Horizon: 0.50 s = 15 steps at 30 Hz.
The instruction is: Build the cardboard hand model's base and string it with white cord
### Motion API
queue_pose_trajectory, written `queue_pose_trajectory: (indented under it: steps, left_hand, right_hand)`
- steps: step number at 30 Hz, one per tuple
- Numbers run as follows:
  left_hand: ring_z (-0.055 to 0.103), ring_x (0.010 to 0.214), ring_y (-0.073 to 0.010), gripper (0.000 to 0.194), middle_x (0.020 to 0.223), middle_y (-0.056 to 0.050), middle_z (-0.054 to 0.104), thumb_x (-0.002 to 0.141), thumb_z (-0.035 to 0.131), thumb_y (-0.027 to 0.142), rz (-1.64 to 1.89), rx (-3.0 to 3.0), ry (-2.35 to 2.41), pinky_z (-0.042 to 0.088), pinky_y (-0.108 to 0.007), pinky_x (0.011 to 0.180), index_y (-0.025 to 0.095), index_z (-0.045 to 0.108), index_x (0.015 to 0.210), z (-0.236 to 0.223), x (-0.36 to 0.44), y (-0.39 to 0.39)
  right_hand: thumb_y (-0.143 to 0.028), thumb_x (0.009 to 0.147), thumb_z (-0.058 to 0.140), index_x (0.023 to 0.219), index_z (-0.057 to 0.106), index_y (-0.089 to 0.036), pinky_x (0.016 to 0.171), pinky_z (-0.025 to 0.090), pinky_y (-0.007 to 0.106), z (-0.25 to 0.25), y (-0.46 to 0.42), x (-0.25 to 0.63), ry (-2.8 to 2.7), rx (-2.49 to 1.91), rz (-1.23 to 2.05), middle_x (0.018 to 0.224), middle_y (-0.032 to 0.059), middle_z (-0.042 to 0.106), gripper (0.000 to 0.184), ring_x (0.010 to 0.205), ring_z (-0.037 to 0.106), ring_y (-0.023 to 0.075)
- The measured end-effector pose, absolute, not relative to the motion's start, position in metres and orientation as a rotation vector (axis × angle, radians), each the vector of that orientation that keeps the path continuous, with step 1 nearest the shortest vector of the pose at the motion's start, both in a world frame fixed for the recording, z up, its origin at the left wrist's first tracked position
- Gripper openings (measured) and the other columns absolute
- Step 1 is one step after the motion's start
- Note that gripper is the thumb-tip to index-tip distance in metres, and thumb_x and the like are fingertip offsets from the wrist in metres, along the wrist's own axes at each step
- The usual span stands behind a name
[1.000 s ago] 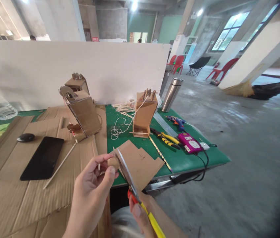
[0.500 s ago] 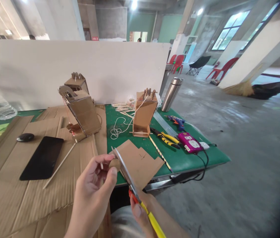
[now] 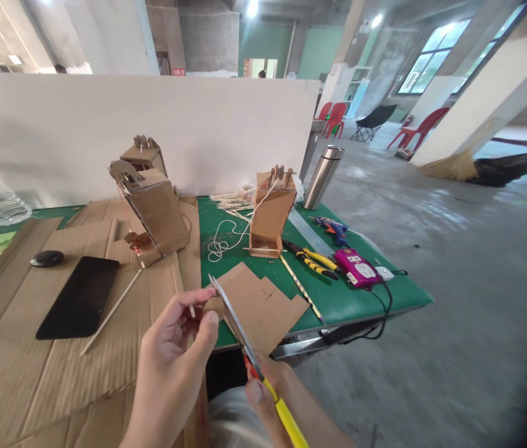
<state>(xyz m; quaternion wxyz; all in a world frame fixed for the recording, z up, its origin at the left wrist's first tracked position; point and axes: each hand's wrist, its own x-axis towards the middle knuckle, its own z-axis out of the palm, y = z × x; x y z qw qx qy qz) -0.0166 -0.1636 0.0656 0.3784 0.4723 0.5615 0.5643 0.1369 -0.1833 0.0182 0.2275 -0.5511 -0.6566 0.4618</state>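
A person's left hand (image 3: 174, 351), fingers curled, pinches a small cardboard disc (image 3: 214, 308) between thumb and fingertips, its tan face plain and its edge rounded. The right hand (image 3: 267, 398) is wrapped around a pair of scissors (image 3: 241, 331) with a bright yellow handle, red near the pivot, and long silver blades alongside the disc; whether they touch it cannot be told. A bit of white stick (image 3: 192, 311) shows at the left hand's fingers. The disc is held above the near edge of a green table (image 3: 398, 297), before a notched cardboard sheet (image 3: 265, 305).
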Motion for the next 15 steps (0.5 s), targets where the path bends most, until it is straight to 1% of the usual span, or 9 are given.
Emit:
queue_pose_trajectory:
  steps: [6, 8, 12, 15]
  left_hand:
    - [0.057, 0.065, -0.0095, 0.028, 0.073, 0.000, 0.063, 0.075, 0.067, 0.035, 1.436, 1.208, 1.437, 0.050, -0.015, 0.060, 0.018, 0.066, 0.097, 0.0676, -0.0170, -0.1642]
    - [0.057, 0.064, -0.0099, 0.029, 0.071, 0.000, 0.064, 0.074, 0.068, 0.036, 1.441, 1.204, 1.449, 0.050, -0.015, 0.058, 0.018, 0.067, 0.096, 0.0683, -0.0169, -0.1646]
    - [0.059, 0.065, -0.0108, 0.032, 0.074, -0.001, 0.066, 0.072, 0.069, 0.038, 1.476, 1.197, 1.489, 0.051, -0.017, 0.057, 0.019, 0.068, 0.098, 0.0696, -0.0161, -0.1653]
    - [0.061, 0.064, -0.0119, 0.030, 0.074, -0.001, 0.067, 0.072, 0.070, 0.038, 1.480, 1.195, 1.514, 0.050, -0.017, 0.052, 0.019, 0.067, 0.095, 0.0698, -0.0165, -0.1654]
  right_hand:
    - [-0.029, 0.080, 0.052, 0.075, 0.058, -0.019, 0.056, 0.037, 0.022, 0.0123, -0.1801, 0.1394, -1.872, -1.509, 1.215, 0.053, -0.0030, 0.047, 0.012, 0.055, 0.046, 0.0117]
    - [-0.029, 0.080, 0.053, 0.074, 0.057, -0.019, 0.055, 0.036, 0.021, 0.0108, -0.1802, 0.1397, -1.883, -1.499, 1.210, 0.052, -0.0035, 0.046, 0.012, 0.054, 0.046, 0.0115]
    - [-0.029, 0.080, 0.053, 0.075, 0.057, -0.019, 0.051, 0.033, 0.020, 0.0108, -0.1821, 0.1391, -1.853, -1.499, 1.229, 0.050, -0.0039, 0.045, 0.012, 0.053, 0.045, 0.0112]
    - [-0.027, 0.080, 0.053, 0.074, 0.055, -0.019, 0.050, 0.032, 0.020, 0.0109, -0.1825, 0.1383, -1.866, -1.496, 1.235, 0.050, -0.0044, 0.044, 0.010, 0.052, 0.044, 0.0105]
